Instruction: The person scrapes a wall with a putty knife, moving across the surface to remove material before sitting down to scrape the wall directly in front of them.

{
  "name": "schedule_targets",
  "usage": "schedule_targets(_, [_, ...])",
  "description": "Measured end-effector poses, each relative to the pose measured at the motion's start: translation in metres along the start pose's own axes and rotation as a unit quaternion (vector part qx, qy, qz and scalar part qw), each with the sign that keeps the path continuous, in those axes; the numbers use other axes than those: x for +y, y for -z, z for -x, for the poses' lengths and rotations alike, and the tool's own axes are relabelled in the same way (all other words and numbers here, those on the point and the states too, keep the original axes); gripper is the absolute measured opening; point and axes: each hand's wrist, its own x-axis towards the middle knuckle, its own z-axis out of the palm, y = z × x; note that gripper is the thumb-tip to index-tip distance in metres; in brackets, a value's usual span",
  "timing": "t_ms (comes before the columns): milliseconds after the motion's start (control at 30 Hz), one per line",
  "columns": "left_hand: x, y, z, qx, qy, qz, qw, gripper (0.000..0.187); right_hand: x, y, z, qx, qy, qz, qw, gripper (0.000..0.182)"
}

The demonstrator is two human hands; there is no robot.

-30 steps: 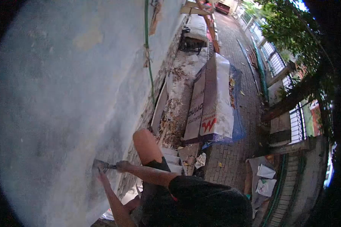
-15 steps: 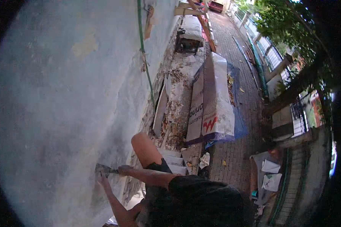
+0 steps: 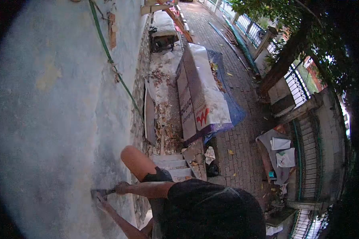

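A scraper [image 3: 98,193] with a wide dark blade lies against the grey, patchy wall [image 3: 56,135]. My right hand [image 3: 121,187] is closed around its handle, with that arm reaching across from the dark shirt. From below, my left hand [image 3: 103,202] has its fingers at the blade, apparently gripping its lower edge; the fingertips are small and partly hidden. Darker grey smears mark the wall around the blade. My bare knee [image 3: 137,161] is bent close beside the wall, above the right forearm.
Concrete steps [image 3: 171,164] lie beyond my knee. A long pile under a printed sheet [image 3: 207,99] stands beside the brick path [image 3: 235,119]. A green hose [image 3: 103,44] hangs along the wall. Papers [image 3: 285,153], a tree trunk [image 3: 283,69] and a fence are on the far side.
My view has turned, so the wall and pile sit further left. Both hands and the scraper appear lower in view, and the scraper looks more level. Both hands stay on it.
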Motion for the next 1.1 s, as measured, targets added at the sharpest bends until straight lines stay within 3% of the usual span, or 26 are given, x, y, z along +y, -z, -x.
schedule_targets(133, [0.005, -0.002, 0.002, 0.001, 0.000, -0.008, 1.000, 0.048, 0.027, -0.062, -0.067, -0.076, 0.045, 0.095, 0.992, 0.017])
schedule_targets(233, [0.004, -0.003, 0.004, 0.000, 0.000, -0.012, 1.000, 0.048, 0.002, -0.009, -0.004, -0.117, -0.019, 0.084, 0.989, 0.013])
schedule_targets(333, [0.016, 0.008, 0.003, -0.018, 0.008, -0.023, 1.000, 0.049, 0.026, -0.071, -0.058, 0.056, 0.106, 0.057, 0.991, 0.016])
schedule_targets(533, [0.030, 0.012, 0.003, -0.012, 0.017, 0.018, 1.000, 0.047, -0.005, 0.013, 0.015, -0.063, -0.017, -0.072, 0.995, 0.022])
schedule_targets(633, [0.057, 0.015, 0.009, -0.028, 0.020, 0.052, 0.998, 0.046, -0.011, 0.012, 0.006, -0.005, -0.058, -0.087, 0.995, 0.023])
schedule_targets(667, [0.071, 0.019, 0.011, -0.038, 0.025, 0.063, 0.997, 0.045, 0.001, -0.011, -0.013, 0.060, 0.037, -0.081, 0.994, 0.024])
schedule_targets(767, [0.080, 0.015, 0.015, -0.043, 0.031, 0.065, 0.996, 0.045, 0.001, -0.006, -0.012, 0.063, 0.040, -0.037, 0.997, 0.026])
schedule_targets(867, [0.050, 0.001, 0.011, 0.005, 0.008, 0.050, 0.999, 0.044, -0.001, 0.006, 0.007, -0.084, -0.028, 0.028, 0.996, 0.025])
schedule_targets(967, [0.054, 0.002, 0.013, 0.019, -0.001, 0.067, 0.998, 0.044, -0.003, 0.009, 0.007, 0.012, -0.004, -0.068, 0.998, 0.023])
schedule_targets(1100, [0.048, 0.002, 0.010, 0.025, 0.000, 0.048, 0.999, 0.043, 0.010, -0.031, -0.037, -0.027, 0.041, -0.061, 0.997, 0.024])
